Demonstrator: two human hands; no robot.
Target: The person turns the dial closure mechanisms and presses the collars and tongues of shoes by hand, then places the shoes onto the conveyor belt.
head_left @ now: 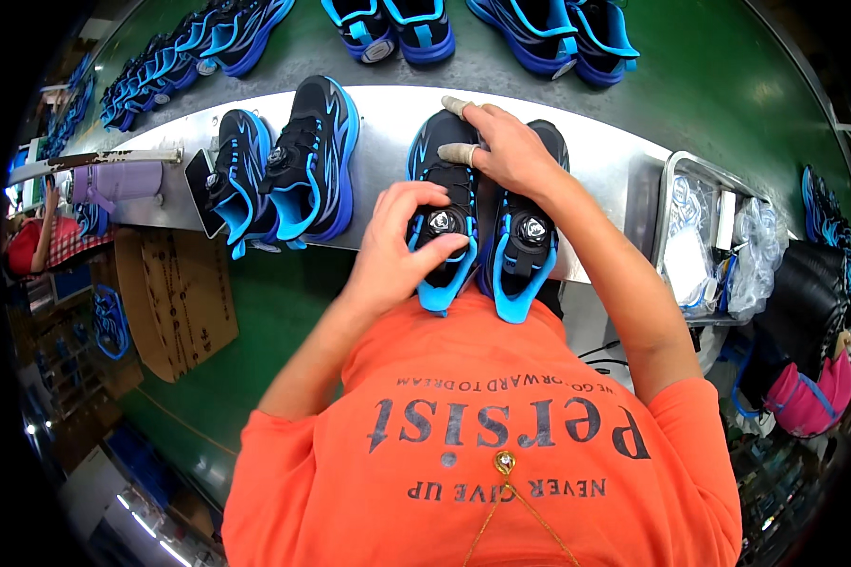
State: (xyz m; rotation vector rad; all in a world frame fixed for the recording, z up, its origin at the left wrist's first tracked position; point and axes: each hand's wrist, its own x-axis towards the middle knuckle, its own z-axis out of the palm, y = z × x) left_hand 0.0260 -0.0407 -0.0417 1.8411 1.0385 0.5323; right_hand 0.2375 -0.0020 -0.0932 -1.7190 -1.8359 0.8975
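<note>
A pair of black sneakers with bright blue linings and round lacing dials stands in front of me, heels toward me. My left hand has its thumb and fingers bent around the dial on the left sneaker. Across that sneaker's toe lie the outstretched, spread fingers of my right hand; two of them wear pale finger covers. The right sneaker sits close alongside, its front partly covered by my right hand and wrist. Its own dial faces up.
Another similar pair of sneakers stands to the left, beside a dark phone-like slab. A metal tray with plastic bags and small parts is at the right. More sneakers line the green surface beyond. A cardboard box stands lower left.
</note>
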